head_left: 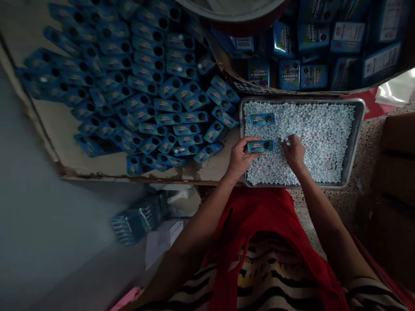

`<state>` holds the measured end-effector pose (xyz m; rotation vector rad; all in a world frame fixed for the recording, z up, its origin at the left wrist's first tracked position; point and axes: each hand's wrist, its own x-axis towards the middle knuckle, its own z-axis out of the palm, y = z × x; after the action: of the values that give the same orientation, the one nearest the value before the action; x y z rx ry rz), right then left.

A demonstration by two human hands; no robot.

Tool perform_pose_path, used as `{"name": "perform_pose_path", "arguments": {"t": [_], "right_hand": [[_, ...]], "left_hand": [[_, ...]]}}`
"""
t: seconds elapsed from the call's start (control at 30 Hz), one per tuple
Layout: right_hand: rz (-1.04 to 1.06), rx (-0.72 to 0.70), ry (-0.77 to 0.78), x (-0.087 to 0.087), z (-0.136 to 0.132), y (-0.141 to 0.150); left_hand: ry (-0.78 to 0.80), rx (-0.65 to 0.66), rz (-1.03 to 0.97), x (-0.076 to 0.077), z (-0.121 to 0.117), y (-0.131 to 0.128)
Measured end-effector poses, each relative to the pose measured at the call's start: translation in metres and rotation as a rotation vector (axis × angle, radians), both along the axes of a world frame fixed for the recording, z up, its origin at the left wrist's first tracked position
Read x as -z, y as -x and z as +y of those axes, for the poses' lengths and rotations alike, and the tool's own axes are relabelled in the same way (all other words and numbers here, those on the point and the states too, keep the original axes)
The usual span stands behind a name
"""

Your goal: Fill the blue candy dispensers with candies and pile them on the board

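Observation:
My left hand (240, 156) grips a small blue candy box (256, 146) printed "Caramelo Macizo", with a dark round opening at its right end. It is held over the left part of a metal tray (354, 142) filled with small pale blue and white candies (317, 125). My right hand (294, 151) is closed just right of that box, fingertips pinched together low over the candies. Whatever is between those fingertips is too small to make out. Another blue candy box (261, 119) lies on the candies a little beyond my left hand.
Many similar blue boxes (142, 86) cover the table (207, 170) to the left. Behind the tray stands a cardboard carton (227, 73) of blue boxes, beside a large round container (233, 17). Brown cartons (395, 172) are at right. A blue-wrapped pack (139, 218) sits below the table's edge.

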<state>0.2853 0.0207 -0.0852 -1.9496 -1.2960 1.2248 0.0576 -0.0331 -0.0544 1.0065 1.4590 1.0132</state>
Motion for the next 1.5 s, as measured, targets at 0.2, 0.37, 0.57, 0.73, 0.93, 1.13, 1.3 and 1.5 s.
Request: {"name": "perform_pose_path", "arguments": {"t": [0.2,0.37,0.57,0.73,0.93,1.13,1.3,1.5], "right_hand": [[0.934,0.339,0.189,-0.061,0.009,0.003],[1.029,0.281,0.003,-0.105,0.005,0.035],[0.845,0.216,-0.199,-0.093,0.0,0.058],[0.73,0.207,-0.23,-0.087,0.002,0.061],[0.862,0.426,-0.219,-0.069,0.013,0.044],[0.904,0.606,0.059,-0.057,0.018,0.007],[0.68,0.32,0.119,-0.087,0.016,0.007],[0.006,-0.356,-0.156,-0.119,0.018,0.015]], "left_hand": [[-0.088,0.086,0.317,-0.009,0.002,-0.006],[-0.098,0.147,0.343,-0.017,0.006,-0.013],[-0.097,0.132,0.348,-0.02,0.006,-0.021],[-0.095,0.104,0.323,-0.021,0.012,-0.027],[-0.102,0.076,0.311,-0.017,0.022,-0.031],[-0.047,-0.004,0.063,0.0,0.025,-0.026],[0.052,-0.008,-0.234,0.013,0.03,-0.027],[-0.015,0.013,-0.097,0.002,0.037,-0.035]]}}
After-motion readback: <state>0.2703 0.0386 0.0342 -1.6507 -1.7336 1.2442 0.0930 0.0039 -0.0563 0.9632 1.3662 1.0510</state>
